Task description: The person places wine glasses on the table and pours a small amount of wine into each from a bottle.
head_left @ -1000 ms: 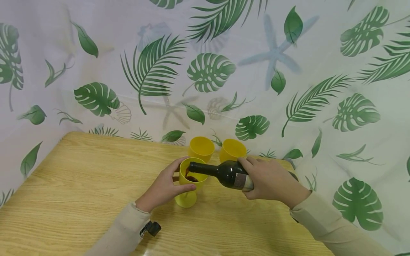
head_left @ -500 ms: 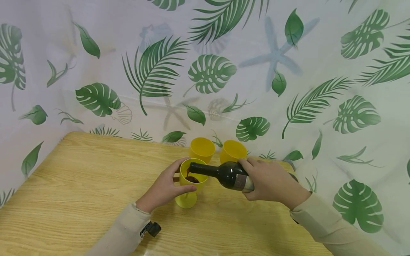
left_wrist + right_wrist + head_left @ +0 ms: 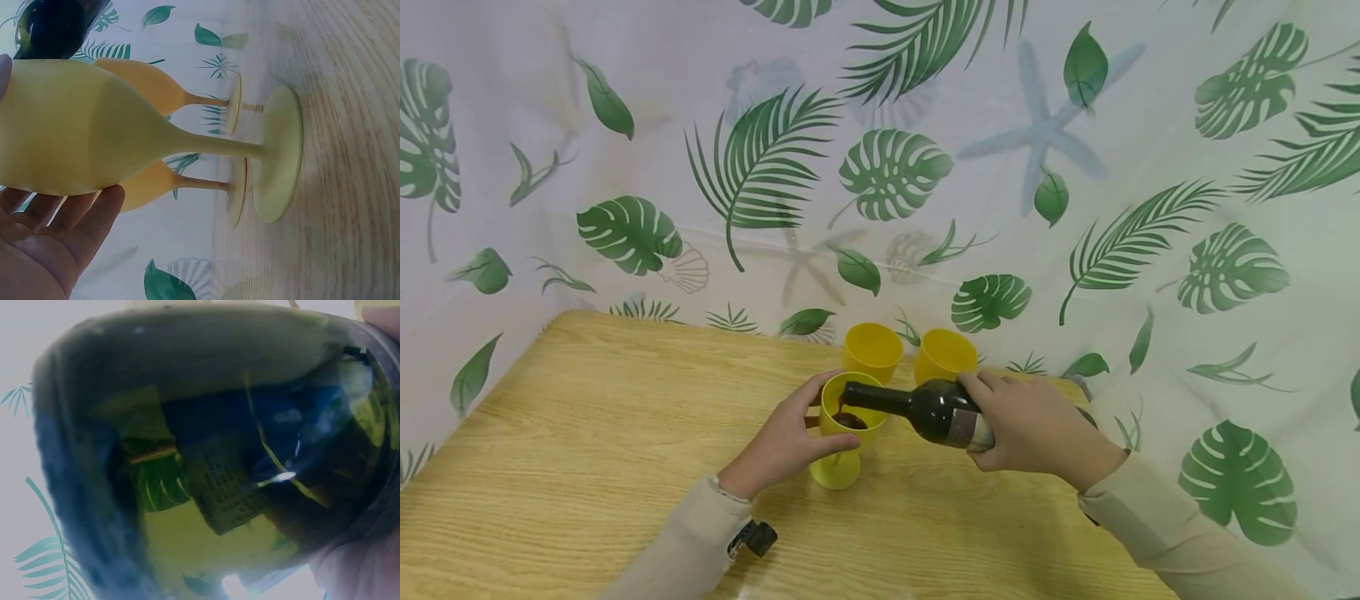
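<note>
A yellow-green goblet (image 3: 837,468) stands upright on the table, its bowl gripped from the left by my left hand (image 3: 786,437), thumb in front. In the left wrist view the fingers of my left hand (image 3: 56,244) lie along the goblet bowl (image 3: 69,125). My right hand (image 3: 1037,425) holds a dark labelled bottle (image 3: 936,410) tilted almost flat, its mouth over the goblet's rim. A thin dark red stream falls from it, and dark liquid (image 3: 850,421) lies in the bowl. The bottle's glass (image 3: 206,456) fills most of the right wrist view; part of my right hand (image 3: 362,569) shows at its edge.
Two orange-yellow goblets (image 3: 872,350) (image 3: 946,354) stand behind the held one, near the back edge of the wooden table (image 3: 625,400). A white curtain (image 3: 917,242) with green leaf prints hangs behind and beside the table.
The dark liquid in the goblet looks slightly higher than a second ago. Both hands, the goblet and the tilted bottle have kept nearly the same places.
</note>
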Available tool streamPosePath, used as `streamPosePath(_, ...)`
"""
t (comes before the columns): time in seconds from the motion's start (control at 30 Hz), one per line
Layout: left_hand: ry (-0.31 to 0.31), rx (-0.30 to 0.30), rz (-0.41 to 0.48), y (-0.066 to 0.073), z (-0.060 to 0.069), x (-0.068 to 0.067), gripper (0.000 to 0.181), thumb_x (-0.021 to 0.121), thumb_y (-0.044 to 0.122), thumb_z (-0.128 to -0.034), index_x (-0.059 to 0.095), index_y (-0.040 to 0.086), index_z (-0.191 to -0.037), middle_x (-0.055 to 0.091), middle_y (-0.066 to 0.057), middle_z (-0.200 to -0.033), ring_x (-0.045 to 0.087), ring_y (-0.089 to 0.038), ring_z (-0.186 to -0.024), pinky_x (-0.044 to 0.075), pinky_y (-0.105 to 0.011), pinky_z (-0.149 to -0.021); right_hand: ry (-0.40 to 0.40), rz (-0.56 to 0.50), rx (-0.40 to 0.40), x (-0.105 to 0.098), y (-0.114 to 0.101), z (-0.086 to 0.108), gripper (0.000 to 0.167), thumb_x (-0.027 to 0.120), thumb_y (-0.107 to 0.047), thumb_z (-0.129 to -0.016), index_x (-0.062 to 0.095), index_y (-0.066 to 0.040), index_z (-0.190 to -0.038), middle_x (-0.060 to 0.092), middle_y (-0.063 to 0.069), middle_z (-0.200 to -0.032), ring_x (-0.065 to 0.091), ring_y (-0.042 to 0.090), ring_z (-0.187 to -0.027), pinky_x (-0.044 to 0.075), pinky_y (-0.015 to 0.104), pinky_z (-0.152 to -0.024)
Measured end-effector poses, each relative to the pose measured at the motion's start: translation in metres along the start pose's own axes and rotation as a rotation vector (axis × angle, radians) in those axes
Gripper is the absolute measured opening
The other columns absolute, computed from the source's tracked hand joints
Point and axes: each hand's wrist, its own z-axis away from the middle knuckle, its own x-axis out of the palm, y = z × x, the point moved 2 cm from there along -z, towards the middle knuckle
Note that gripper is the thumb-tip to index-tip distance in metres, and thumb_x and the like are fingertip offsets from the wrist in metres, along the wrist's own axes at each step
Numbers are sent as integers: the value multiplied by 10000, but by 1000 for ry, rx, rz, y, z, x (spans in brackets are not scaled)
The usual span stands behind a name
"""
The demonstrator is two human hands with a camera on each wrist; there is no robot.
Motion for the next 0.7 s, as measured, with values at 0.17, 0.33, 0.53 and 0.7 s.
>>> streamPosePath(0.17, 2, -4, 7, 0, 0, 1, 820, 875, 273, -858, 431, 283, -1548, 526, 69, -1482, 500, -196, -1373, 463, -522, -1116, 1, -2, -1, -1, 1, 1, 818, 861, -526, -696, 564, -72, -1309, 621, 23, -997, 447, 88, -573, 404, 254, -452)
streamPosePath(0.33, 2, -3, 13, 0, 0, 1, 814, 871, 248, -863, 434, 267, -1549, 526, 57, -1485, 499, -207, -1376, 460, -532, -1115, 8, -4, -2, -1, 2, 2, 812, 860, -517, -694, 562, -76, -1308, 617, 17, -991, 446, 89, -568, 405, 256, -455)
streamPosePath(0.53, -1, -5, 10, 0, -1, 1, 812, 871, 240, -862, 434, 271, -1546, 527, 59, -1480, 500, -204, -1373, 461, -526, -1116, 10, -12, 0, 1, 2, 2, 809, 863, -516, -693, 555, -87, -1305, 622, 20, -1009, 483, 91, -596, 414, 258, -464)
streamPosePath(0.7, -6, -6, 15, 0, -1, 1, 811, 871, 266, -862, 434, 274, -1545, 526, 62, -1480, 500, -198, -1373, 459, -523, -1119, 5, -12, 4, 1, 2, 3, 823, 862, -521, -694, 550, -86, -1319, 628, 28, -1024, 484, 88, -585, 401, 254, -448)
